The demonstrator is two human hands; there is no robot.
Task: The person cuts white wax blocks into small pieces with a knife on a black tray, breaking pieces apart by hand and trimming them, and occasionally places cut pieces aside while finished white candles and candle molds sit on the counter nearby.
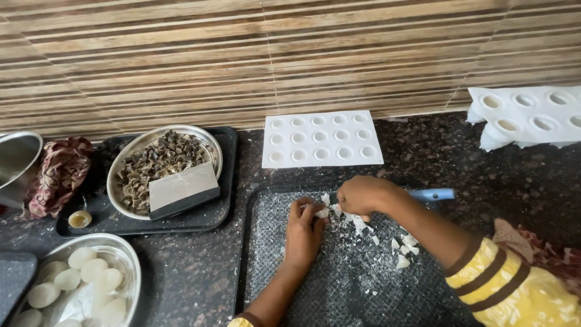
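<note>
1. Right hand [362, 195]: fist curled tight around a blue-handled knife [431, 194]. Only the handle shows past the knuckles; the blade is hidden under the hand, so its angle cannot be read
2. Left hand [304, 233]: fingers drawn together, tips pinning a small white waxy chunk [321, 212] right beside the right fist. The hands are nearly touching
3. The chunk sits near the top of a black textured rectangular tray [339, 290]. White chips and crumbs [404, 248] lie scattered to the right of it, under the right forearm
4. Behind the tray: a flat white silicone mould with round cavities [322, 139], lying against the striped tile wall. A second white mould [526, 116], crumpled, lies far right
5. Left of the tray: a steel bowl of dark brown broken pieces [158, 166] with a flat metal scraper [183, 189] laid across it, both on a smaller black tray [209, 219]. A small round pale-yellow item [80, 218] sits at that tray's corner
6. Near left: a steel bowl of pale round discs [91, 278]. Far left: a patterned maroon cloth [60, 172] and the edge of a steel vessel [15, 160]
7. Risk: the left fingertips are very close to the hidden blade; a slip on the hard chunk could nick them
8. Risk: chips near the right forearm could be swept off the tray onto the dark speckled stone counter [193, 278] by the sleeve
</note>
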